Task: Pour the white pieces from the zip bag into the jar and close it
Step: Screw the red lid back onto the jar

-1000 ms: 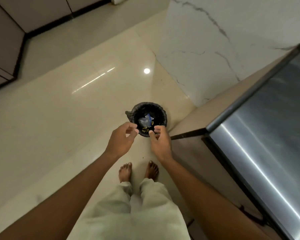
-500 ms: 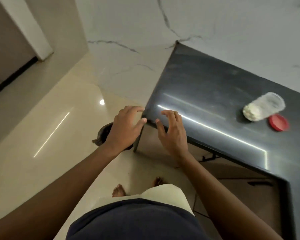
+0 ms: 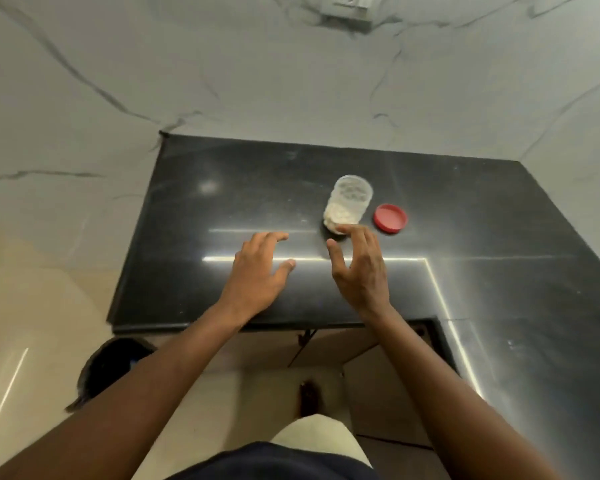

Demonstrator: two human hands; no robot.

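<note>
A clear plastic jar [image 3: 349, 202] stands upright and uncapped on the black countertop [image 3: 222, 202], with white pieces filling its lower part. Its red lid [image 3: 390, 218] lies flat just to the jar's right. My right hand [image 3: 359, 268] is open, fingers spread, its fingertips close to the jar's base. My left hand [image 3: 260, 271] hovers open over the counter, left of the jar, holding nothing. No zip bag is in view.
A black bin [image 3: 110, 367] stands on the cream floor at the lower left, below the counter's front edge. Marble walls enclose the counter at the back and right, with a wall socket [image 3: 347, 5] at the top. The counter extends along the right.
My view swung from the floor bin up to the counter. Both hands left the bin and moved over the counter toward the jar, fingers opening.
</note>
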